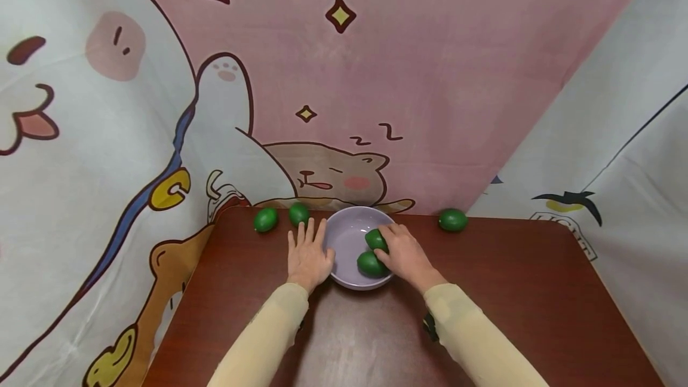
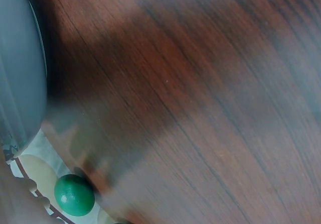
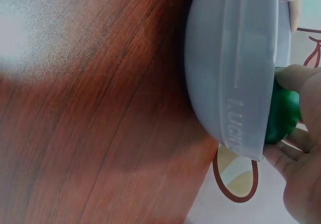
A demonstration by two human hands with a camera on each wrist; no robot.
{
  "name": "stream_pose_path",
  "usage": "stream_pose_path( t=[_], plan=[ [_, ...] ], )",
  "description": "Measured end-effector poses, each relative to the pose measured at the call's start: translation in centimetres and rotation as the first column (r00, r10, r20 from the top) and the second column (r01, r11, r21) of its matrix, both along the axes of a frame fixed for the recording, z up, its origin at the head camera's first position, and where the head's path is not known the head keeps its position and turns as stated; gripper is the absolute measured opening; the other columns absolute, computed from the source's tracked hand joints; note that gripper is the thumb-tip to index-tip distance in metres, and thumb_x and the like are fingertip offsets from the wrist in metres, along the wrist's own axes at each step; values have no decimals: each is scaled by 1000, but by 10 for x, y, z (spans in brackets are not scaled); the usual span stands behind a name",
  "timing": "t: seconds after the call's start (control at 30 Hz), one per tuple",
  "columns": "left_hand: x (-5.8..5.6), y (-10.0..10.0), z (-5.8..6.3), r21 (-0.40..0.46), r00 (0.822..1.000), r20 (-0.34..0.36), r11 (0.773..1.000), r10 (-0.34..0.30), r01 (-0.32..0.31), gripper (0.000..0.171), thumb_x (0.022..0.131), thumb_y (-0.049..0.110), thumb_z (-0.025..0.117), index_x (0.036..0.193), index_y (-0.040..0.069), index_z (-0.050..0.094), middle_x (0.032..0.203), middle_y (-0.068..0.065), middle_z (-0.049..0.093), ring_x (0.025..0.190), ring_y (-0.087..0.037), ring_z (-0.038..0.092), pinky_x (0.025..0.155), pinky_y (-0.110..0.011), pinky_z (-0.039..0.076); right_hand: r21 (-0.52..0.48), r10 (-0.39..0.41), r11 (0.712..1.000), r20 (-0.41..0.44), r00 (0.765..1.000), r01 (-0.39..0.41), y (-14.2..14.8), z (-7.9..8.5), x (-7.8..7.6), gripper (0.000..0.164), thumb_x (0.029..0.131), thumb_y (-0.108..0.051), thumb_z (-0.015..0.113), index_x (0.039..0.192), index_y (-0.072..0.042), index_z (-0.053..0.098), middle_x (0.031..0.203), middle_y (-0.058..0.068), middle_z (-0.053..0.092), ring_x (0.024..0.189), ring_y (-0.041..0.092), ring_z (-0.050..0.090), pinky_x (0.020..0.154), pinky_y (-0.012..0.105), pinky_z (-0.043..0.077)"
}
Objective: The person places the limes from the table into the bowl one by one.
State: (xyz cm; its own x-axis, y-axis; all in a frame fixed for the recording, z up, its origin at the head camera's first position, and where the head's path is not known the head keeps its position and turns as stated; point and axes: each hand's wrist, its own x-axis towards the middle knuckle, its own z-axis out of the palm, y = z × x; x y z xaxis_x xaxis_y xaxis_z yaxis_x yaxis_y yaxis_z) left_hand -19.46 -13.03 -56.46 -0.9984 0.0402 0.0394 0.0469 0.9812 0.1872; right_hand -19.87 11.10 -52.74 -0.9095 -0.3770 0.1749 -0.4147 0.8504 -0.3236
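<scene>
A pale purple bowl (image 1: pixel 344 237) stands on the table with two green limes in its right half. My right hand (image 1: pixel 405 252) reaches over the right rim and grips the upper lime (image 1: pixel 375 239). In the right wrist view, thumb and fingers lie on either side of that lime (image 3: pixel 283 113) at the rim. Just below the thumb lies the other lime (image 1: pixel 371 263), against the bowl's inside. My left hand (image 1: pixel 310 258) is spread with straight fingers at the bowl's left rim, holding nothing.
Two more limes sit at the table's back edge left of the bowl, one at the far left (image 1: pixel 266 220) and one (image 1: pixel 298 214) beyond my left fingertips. Another lime (image 1: pixel 453 220) lies at the back right. Printed cloth (image 1: pixel 430 106) hangs behind the brown wooden table (image 1: pixel 510 291).
</scene>
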Motion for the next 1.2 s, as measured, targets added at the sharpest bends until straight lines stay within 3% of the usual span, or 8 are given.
stream_pose_path(
  t=[0.37,0.77,1.2],
  plan=[
    [0,0,0,15,1000,9,1000,0,0,69,93,39,46,156,27,21,162,-7,18,148,-33,15,118,-56,6,26,-22,999,69,997,20,-7,-4,-1,55,88,-29,70,134,-5,54,127,16,56,118,31,52,98,48,46],
    [-1,0,1,16,1000,17,1000,1,-2,69,93,40,46,156,27,21,162,-7,18,148,-32,15,118,-56,7,70,0,998,18,1000,-1,-13,-11,-1,46,86,-25,73,122,-2,57,112,16,60,106,32,57,96,45,46],
    [-1,0,-1,9,1000,17,1000,2,-2,71,93,41,45,157,27,18,161,-8,20,148,-33,16,118,-55,5,144,-22,990,113,993,6,-20,-10,-5,45,90,-26,67,125,-1,56,114,18,61,108,33,56,98,44,45]
  ],
)
